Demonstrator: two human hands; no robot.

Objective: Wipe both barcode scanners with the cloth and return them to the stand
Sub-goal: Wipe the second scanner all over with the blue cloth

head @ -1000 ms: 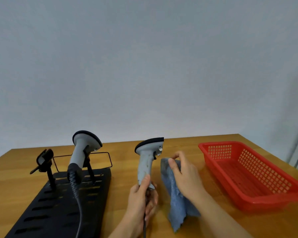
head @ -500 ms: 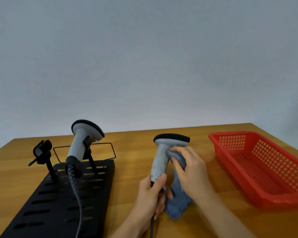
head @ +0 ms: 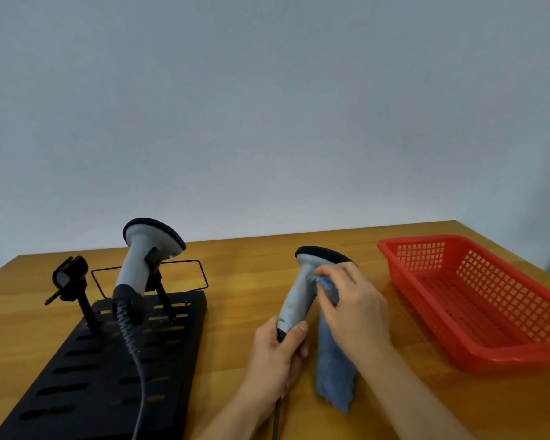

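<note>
My left hand (head: pixel 275 357) grips the lower handle of a grey barcode scanner (head: pixel 300 293) with a black top, held upright above the table. My right hand (head: pixel 351 308) holds a blue cloth (head: pixel 334 373) pressed against the scanner's neck, just under its head; the cloth's tail hangs down to the table. A second grey scanner (head: pixel 140 265) sits in the right cradle of the black slotted stand (head: pixel 86 376), its coiled cable running down over the base. The stand's left cradle (head: pixel 69 276) holds nothing.
A red plastic basket (head: pixel 477 300) stands at the right of the wooden table (head: pixel 242 281), near my right hand. A thin black wire frame (head: pixel 185 265) lies behind the stand. A plain wall rises behind the table's far edge.
My right hand has brought the cloth from beside the scanner onto its neck. The scanner has tilted and turned so its head faces away from me.
</note>
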